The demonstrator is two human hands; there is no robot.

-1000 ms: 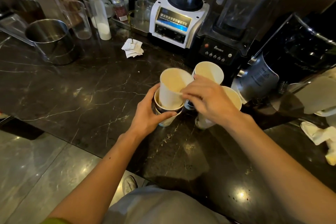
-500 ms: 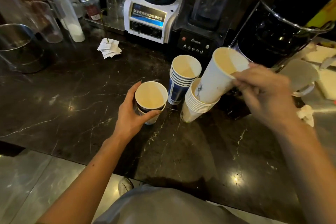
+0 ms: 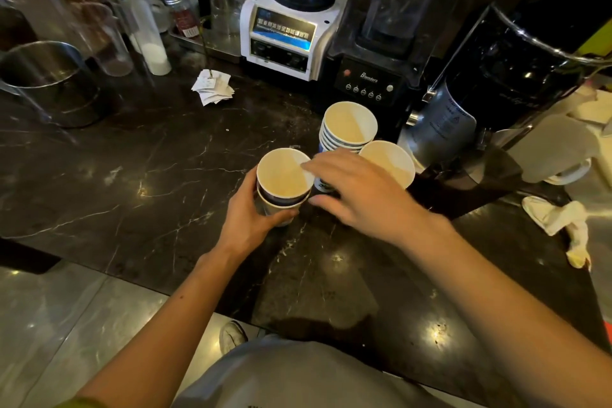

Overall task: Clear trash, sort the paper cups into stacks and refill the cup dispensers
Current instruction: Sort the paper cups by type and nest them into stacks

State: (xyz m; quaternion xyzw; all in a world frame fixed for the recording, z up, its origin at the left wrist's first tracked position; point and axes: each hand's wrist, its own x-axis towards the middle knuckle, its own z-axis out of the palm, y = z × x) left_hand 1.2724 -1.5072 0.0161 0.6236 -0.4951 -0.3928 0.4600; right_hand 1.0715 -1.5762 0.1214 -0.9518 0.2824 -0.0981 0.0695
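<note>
So we're mid-sort on the cups. Our left hand (image 3: 246, 225) is wrapped around a short stack of two nested cups (image 3: 284, 184) standing on the dark marble surface (image 3: 132, 175), thumb on the near side, fingers round the back. Our right hand (image 3: 361, 195) is over the top with fingers spread; one fingertip sits on the rim of the top cup and the thumb is down beside the stack. It's not clamped on anything as far as we can tell, more of a loose open reach, about to pinch.

Just behind are two more stacks: a taller blue-printed stack (image 3: 347, 129) in front of the black blender base (image 3: 367, 83), and a white stack (image 3: 392, 164) to its right, partly hidden by our right hand. All three sit close together, nearly touching.

What could go sideways here:
- The right wrist hangs right over the white stack, so any sloppy move could knock it into the blue one.
- The top cup in our grip looks seated a bit high; pulling it out by one rim edge could drag the bottom cup along or crush the rim.
- Mixing prints between stacks if we're rushing.

Crumpled tissue (image 3: 559, 222) on the right and paper scraps (image 3: 213, 88) near the white blender (image 3: 284, 36) are trash not yet cleared. No dispensers in view.
</note>
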